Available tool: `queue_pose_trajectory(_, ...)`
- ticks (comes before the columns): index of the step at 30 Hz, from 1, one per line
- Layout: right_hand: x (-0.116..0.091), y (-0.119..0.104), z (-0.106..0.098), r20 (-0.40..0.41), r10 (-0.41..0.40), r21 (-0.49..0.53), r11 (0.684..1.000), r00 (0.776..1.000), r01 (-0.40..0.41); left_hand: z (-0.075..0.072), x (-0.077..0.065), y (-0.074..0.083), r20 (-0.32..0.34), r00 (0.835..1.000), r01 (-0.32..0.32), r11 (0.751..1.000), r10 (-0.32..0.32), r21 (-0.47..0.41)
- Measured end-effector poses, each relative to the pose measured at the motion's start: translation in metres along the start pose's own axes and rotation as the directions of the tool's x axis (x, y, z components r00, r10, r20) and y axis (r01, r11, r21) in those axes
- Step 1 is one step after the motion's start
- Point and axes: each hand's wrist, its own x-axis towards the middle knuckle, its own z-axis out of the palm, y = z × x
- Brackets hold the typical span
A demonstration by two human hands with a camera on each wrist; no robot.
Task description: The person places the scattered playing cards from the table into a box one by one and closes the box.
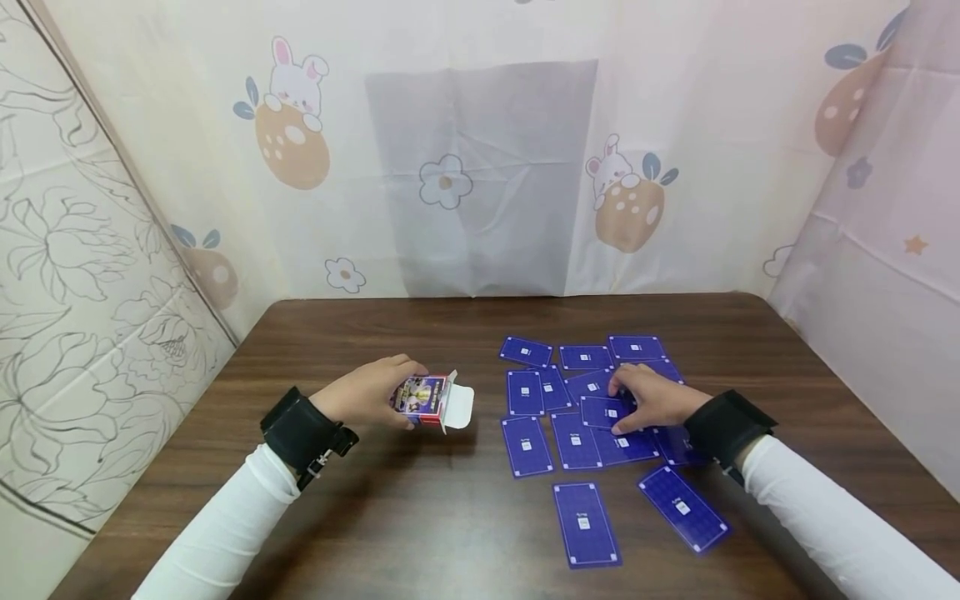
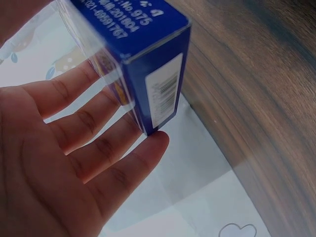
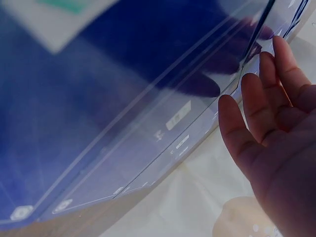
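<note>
My left hand (image 1: 375, 390) grips a small card box (image 1: 422, 398) above the left middle of the table, thumb on the near side and fingers on the far side. Its white end flap (image 1: 457, 407) stands open, facing right. A dark blue end with a barcode label (image 2: 165, 91) shows in the left wrist view. My right hand (image 1: 660, 396) is over a spread of blue cards (image 1: 525, 446). Its fairly straight fingertips (image 3: 229, 111) touch the cards, with thumb and fingers on either side of one card (image 1: 600, 412). The palm hides part of the spread.
Several cards overlap under and around the right hand. Two lie apart nearer the front: an upright one (image 1: 587, 525) and a slanted one (image 1: 682, 508). The brown wooden table (image 1: 420, 533) meets a patterned cloth (image 1: 480, 233) at the back.
</note>
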Motion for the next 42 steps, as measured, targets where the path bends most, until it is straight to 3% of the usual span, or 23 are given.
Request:
queue_pose_trajectory(13,0.001,-0.002,0.0,-0.007,0.039,-0.011,0.999,0.999,-0.039,-0.003,-0.001,0.002,-0.003,1.0,-0.005,1.0,0.005,-0.006)
queue_pose_trajectory(22,-0.001,-0.01,-0.006,-0.055,-0.054,-0.069,0.996,0.997,0.05,-0.002,-0.002,0.006,-0.017,1.0,-0.015,1.0,0.015,-0.016)
queue_pose_trajectory(34,-0.007,-0.066,-0.02,-0.167,-0.174,-0.081,0.983,0.971,0.162,-0.005,0.005,0.023,0.016,1.0,-0.022,1.0,0.022,0.003)
queue_pose_trajectory(42,0.002,-0.108,-0.026,-0.199,-0.245,-0.078,0.969,0.949,0.234,-0.006,0.012,0.038,0.018,1.0,-0.016,1.0,0.016,0.011)
